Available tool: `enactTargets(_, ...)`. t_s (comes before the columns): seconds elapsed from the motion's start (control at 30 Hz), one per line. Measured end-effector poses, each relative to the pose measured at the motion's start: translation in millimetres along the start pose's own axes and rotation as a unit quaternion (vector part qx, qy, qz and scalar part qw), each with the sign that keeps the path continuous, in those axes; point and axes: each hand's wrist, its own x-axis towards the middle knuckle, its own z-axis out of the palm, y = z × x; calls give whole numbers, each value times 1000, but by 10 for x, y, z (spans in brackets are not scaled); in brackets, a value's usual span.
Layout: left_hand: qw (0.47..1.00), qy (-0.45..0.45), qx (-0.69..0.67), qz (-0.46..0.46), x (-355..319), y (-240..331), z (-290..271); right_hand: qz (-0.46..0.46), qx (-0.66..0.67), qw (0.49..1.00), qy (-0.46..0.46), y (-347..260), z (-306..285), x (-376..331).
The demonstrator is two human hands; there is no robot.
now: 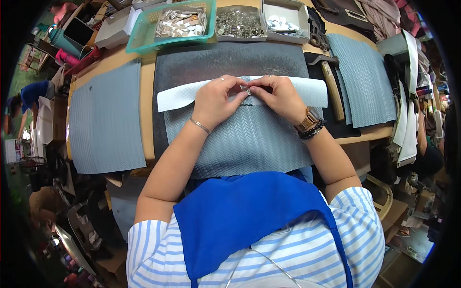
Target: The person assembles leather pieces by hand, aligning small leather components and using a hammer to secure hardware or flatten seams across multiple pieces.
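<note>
In front of me lies a grey-blue sheet [230, 139] with a woven herringbone texture, its far edge folded back to show a white underside [180, 94]. Over the middle of that fold my left hand [220, 98] and my right hand [277, 93] meet, thumbs and forefingers pinched together. Between the fingertips is a small shiny metal piece [248, 91], perhaps a snap or clasp; its exact kind is too small to make out. Under the sheet a dark work mat [192, 62] shows. My fingers cover part of the metal piece.
At the back stand a teal basket [137, 41] holding small white and brown pieces, a box of metal parts [240, 23] and a white box [295, 38] with round discs. A hammer [331, 86] lies at right. Textured sheets [108, 120] lie left, others [365, 81] right. People work nearby.
</note>
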Motion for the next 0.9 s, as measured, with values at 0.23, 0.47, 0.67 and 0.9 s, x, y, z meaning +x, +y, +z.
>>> enactTargets(0.23,1000,-30,6,-1,-13,31,-40,59,56,996,46,20,78,10)
enactTargets(0.47,1000,-6,-20,-1,-17,-31,17,31,91,994,50,64,134,25)
enactTargets(0.67,999,-10,35,13,-18,78,6,-65,-98,985,125,-93,-135,-125)
enactTargets(0.9,993,30,101,62,-19,97,31,106,-426,856,272,714,-1391,-804)
